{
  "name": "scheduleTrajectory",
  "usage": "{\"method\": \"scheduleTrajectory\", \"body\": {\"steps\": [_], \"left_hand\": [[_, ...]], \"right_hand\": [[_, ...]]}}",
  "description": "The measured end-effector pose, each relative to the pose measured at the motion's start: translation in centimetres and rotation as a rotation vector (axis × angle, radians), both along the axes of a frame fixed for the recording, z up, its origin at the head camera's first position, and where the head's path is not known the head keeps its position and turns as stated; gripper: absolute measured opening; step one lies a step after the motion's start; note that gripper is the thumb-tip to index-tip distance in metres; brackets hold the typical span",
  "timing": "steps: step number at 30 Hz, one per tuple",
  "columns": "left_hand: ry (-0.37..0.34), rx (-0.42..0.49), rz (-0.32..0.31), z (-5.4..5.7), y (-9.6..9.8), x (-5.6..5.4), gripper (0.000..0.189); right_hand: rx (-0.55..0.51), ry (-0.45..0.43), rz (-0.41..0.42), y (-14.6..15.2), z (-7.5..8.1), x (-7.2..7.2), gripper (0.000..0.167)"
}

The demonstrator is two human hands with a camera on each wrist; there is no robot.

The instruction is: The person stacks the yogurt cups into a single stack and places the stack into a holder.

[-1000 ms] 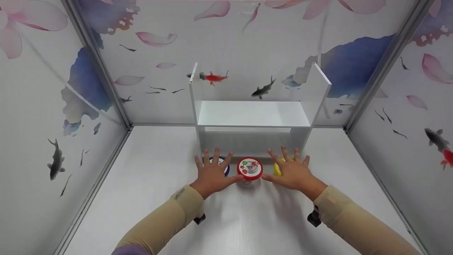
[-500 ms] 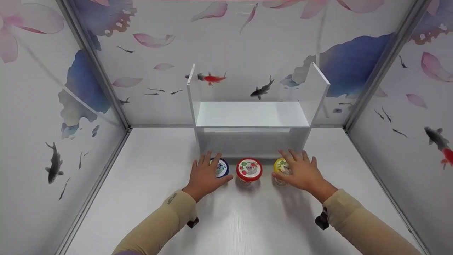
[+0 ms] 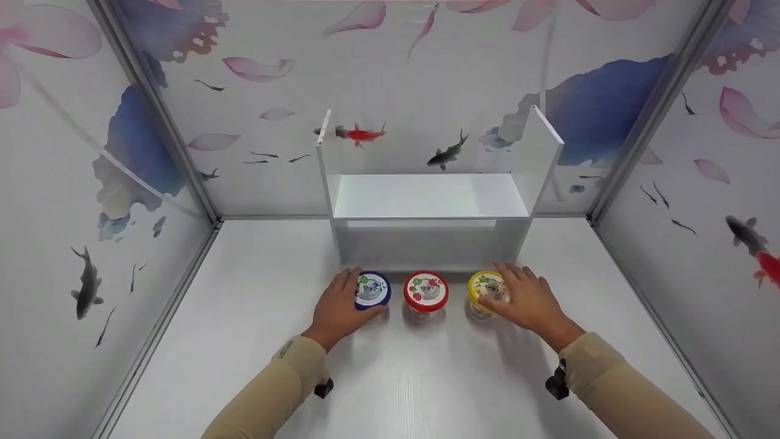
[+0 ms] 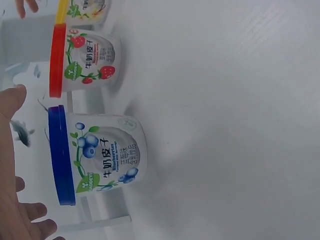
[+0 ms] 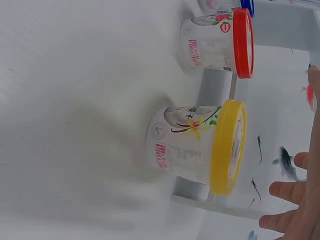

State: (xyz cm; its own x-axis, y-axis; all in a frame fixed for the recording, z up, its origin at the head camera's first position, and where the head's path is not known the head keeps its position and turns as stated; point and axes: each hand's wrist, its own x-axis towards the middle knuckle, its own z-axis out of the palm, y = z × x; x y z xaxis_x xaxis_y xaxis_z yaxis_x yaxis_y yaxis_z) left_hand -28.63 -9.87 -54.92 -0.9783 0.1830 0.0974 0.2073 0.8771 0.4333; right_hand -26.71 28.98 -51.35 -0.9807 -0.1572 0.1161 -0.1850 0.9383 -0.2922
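Three lidded paper cups stand upright in a row on the white table. The blue-lidded cup (image 4: 107,155) is printed with blueberries, the red-lidded cup (image 4: 92,60) with strawberries, and the yellow-lidded cup (image 5: 185,142) with a vanilla flower. My left hand (image 3: 337,311) hovers over the left side of the blue lid, thumb and fingers spread apart. Over the right side of the yellow lid is my right hand (image 3: 529,300), its fingers loosely extended. Both wrist views show a gap between hand and lid. The red-lidded cup sits between the hands, untouched.
Right behind the cups stands a white two-level shelf (image 3: 429,195) with upright side panels. White walls printed with fish and petals enclose the table (image 3: 402,378) at the back and both sides, with metal strips along the corners.
Both hands have drawn apart and lowered, the left toward the blue cup's outer side and the right toward the yellow cup's. Their spread fingers have relaxed. The cups stay put.
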Motion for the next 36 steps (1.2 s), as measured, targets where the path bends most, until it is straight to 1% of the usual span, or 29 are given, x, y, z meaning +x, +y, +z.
{"method": "scheduleTrajectory", "body": {"steps": [8, 11, 14, 20, 25, 29, 33, 36], "left_hand": [[-0.045, 0.067, 0.013, -0.9, -0.4, -0.8, 0.107], [-0.062, 0.091, 0.016, -1.2, -0.4, -1.1, 0.109], [-0.089, 0.121, 0.038, -1.5, -0.3, -1.4, 0.111], [-0.143, 0.17, 0.084, -2.5, -0.2, -1.9, 0.114], [-0.16, 0.215, 0.085, -2.9, 0.1, -1.9, 0.114], [-0.164, 0.239, 0.103, -3.2, 0.0, -2.1, 0.113], [-0.153, 0.267, 0.095, -3.3, -0.4, -2.4, 0.11], [-0.138, 0.291, 0.081, -3.5, -0.9, -2.8, 0.109]], "right_hand": [[-0.061, -0.019, -0.008, 1.1, -2.0, -0.3, 0.094], [-0.082, -0.043, -0.025, 1.5, -2.5, -0.4, 0.098], [-0.103, -0.082, -0.042, 1.7, -2.9, -0.7, 0.104], [-0.156, -0.142, -0.059, 2.2, -3.7, -1.1, 0.112], [-0.191, -0.183, -0.082, 2.8, -4.6, -1.6, 0.117], [-0.212, -0.213, -0.093, 2.9, -5.1, -1.9, 0.117], [-0.239, -0.231, -0.09, 2.8, -5.5, -2.1, 0.115], [-0.273, -0.223, -0.078, 2.7, -5.7, -2.2, 0.113]]}}
